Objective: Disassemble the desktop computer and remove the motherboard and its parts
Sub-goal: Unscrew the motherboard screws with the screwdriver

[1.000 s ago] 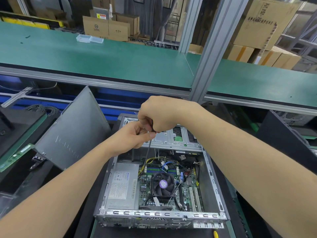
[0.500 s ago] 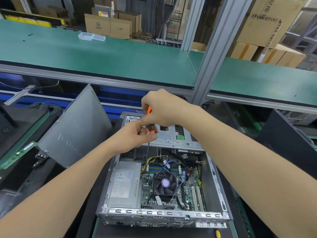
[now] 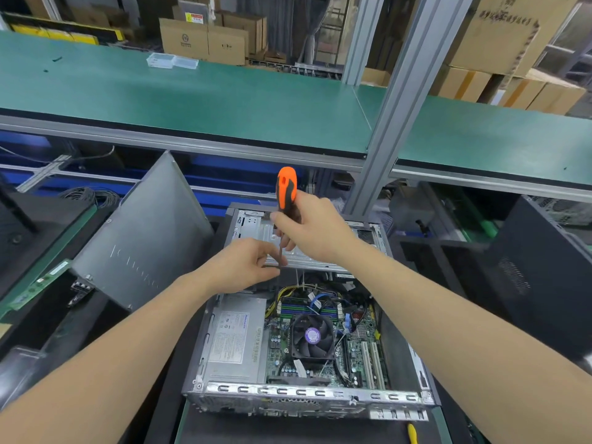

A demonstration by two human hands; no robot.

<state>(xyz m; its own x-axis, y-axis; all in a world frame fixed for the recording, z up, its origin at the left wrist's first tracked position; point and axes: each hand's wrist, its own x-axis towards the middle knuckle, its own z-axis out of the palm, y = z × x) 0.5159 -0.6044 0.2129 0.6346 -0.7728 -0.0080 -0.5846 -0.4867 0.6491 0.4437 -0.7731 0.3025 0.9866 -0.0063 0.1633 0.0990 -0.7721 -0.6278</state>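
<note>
An open desktop computer case (image 3: 307, 397) lies on the bench in front of me. Inside it I see the green motherboard (image 3: 360, 347), a black CPU fan (image 3: 312, 336), a grey power supply (image 3: 235, 339) on the left and a metal drive cage (image 3: 256, 227) at the far end. My right hand (image 3: 315, 229) grips an orange-and-black screwdriver (image 3: 286, 187) upright above the drive cage. My left hand (image 3: 246, 267) pinches the lower end of the screwdriver's shaft between its fingertips.
The removed grey side panel (image 3: 141, 238) leans at the left of the case. A green circuit strip (image 3: 38, 283) lies further left. A black computer tower (image 3: 544, 283) stands at the right. A grey frame post (image 3: 397, 100) rises behind the case, below a green shelf (image 3: 192, 100).
My right hand has slid down the screwdriver, so its orange handle now sticks out above the fist. My left hand has dropped a little and still holds the shaft's tip.
</note>
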